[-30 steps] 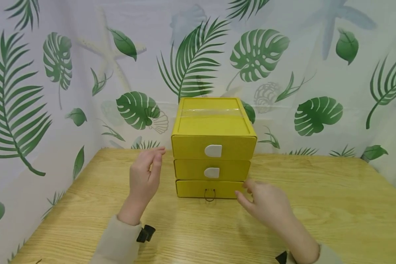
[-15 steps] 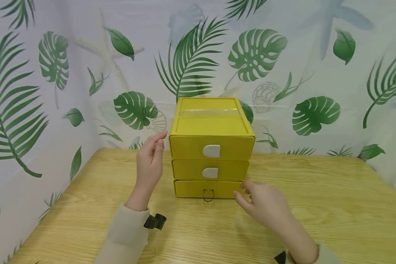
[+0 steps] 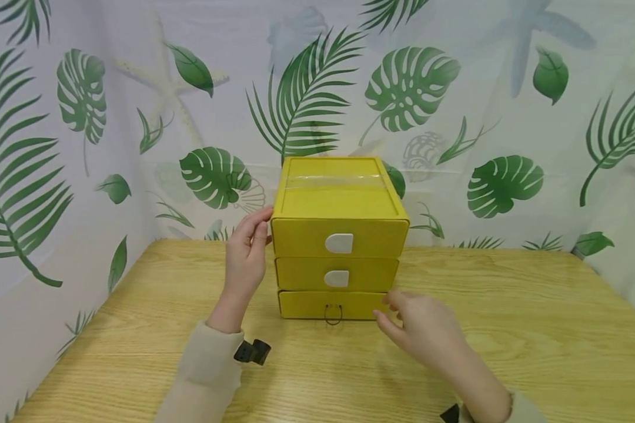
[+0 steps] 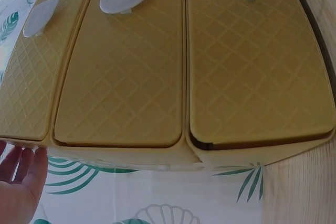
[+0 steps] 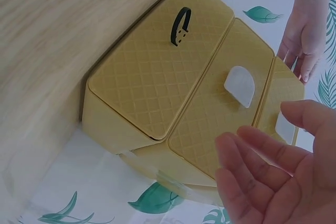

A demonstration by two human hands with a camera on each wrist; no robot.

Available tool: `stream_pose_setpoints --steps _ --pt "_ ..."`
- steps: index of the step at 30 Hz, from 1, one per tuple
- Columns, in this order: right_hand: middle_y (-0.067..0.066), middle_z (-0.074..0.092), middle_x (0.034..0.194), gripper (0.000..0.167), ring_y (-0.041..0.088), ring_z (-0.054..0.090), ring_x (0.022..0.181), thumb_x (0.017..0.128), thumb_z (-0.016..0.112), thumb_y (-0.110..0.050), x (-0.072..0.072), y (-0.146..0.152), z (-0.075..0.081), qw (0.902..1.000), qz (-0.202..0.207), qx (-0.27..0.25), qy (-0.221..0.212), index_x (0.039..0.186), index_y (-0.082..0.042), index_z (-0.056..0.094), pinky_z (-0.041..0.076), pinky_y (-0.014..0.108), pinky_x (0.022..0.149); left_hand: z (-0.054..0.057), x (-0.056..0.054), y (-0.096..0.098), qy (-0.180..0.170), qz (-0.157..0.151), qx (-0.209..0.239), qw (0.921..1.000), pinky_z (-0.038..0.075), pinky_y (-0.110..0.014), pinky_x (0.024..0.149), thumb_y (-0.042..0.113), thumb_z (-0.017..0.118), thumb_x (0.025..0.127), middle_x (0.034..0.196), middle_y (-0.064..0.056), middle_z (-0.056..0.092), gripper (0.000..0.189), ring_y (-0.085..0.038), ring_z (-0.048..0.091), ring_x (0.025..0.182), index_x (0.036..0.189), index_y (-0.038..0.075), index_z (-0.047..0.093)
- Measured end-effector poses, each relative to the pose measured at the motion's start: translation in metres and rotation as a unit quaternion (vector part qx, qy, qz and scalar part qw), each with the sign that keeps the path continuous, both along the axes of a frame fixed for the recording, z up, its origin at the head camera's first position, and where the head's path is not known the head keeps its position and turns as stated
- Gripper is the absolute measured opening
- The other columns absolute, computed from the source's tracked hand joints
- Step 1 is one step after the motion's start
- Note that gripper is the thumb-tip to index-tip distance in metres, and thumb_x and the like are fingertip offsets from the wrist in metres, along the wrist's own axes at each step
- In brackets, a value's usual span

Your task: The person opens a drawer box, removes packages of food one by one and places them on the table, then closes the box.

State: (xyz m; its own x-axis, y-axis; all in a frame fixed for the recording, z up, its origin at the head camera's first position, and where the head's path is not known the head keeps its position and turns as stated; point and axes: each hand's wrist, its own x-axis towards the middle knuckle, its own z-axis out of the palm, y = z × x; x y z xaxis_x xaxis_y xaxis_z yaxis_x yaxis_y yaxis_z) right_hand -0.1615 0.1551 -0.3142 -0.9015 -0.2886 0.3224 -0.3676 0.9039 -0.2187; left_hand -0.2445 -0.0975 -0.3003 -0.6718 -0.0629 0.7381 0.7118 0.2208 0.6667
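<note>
Cabinet [image 3: 344, 202], upright, front facing the wearer

At far left I record leaf-printed cloth [image 3: 127, 117], which continues behind the work area, presumably hung as a screen. Next comes the left hand [image 3: 246, 255], raised beside the cabinet. Its fingers are extended and nearly straight, with hold of nothing; the tips meet the cabinet's left side at the level of the top drawer [image 3: 298, 238], and the left wrist view agrees. I judge the placement a light brace.

At centre, the yellow cabinet stands on the wood-grain table [image 3: 513, 335]. Below the top drawer I note a middle drawer [image 3: 303, 274] and a bottom drawer [image 3: 301, 304]; all appear pushed in. Clear tape [image 3: 333, 180] crosses the lid, probably to secure the casing. The upper white tab [image 3: 340, 243], lower white tab [image 3: 337, 278] and black loop [image 5: 174, 31] sit mid-front, likely so each drawer draws evenly.

At right, the right hand [image 3: 428, 323] is by the bottom drawer's right corner, fingers loosely bent, thumb well apart, nothing gripped. I cannot tell whether a fingertip touches the corner. Its low position, opposite the left hand, would suit steadying the base.
</note>
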Motion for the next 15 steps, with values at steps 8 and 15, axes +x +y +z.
stream_pose_setpoints --steps 8,15 --pt "0.005 0.065 0.08 0.024 0.008 0.054 0.053 0.077 0.067 -0.023 -0.0003 -0.004 0.002 0.9992 0.012 -0.017 0.035 0.092 -0.005 0.063 0.041 0.018 0.04 0.0011 0.0018 -0.0004 -0.01 -0.005 -0.002 0.9999 0.05 -0.04 0.075 0.003 0.041 0.093 0.117 -0.013 0.053 0.028 -0.021 0.052 0.101 0.116 -0.004 0.055" --pt "0.012 0.061 0.099 0.039 0.022 0.058 0.083 0.071 0.071 -0.014 -0.0032 -0.0094 0.0049 0.9918 0.04 -0.077 0.094 0.105 0.0 0.059 0.052 0.033 0.068 0.0005 0.0012 0.0008 -0.017 -0.01 0.006 0.9998 0.05 -0.04 0.076 0.001 0.041 0.093 0.117 -0.014 0.053 0.027 -0.021 0.051 0.102 0.116 -0.005 0.054"
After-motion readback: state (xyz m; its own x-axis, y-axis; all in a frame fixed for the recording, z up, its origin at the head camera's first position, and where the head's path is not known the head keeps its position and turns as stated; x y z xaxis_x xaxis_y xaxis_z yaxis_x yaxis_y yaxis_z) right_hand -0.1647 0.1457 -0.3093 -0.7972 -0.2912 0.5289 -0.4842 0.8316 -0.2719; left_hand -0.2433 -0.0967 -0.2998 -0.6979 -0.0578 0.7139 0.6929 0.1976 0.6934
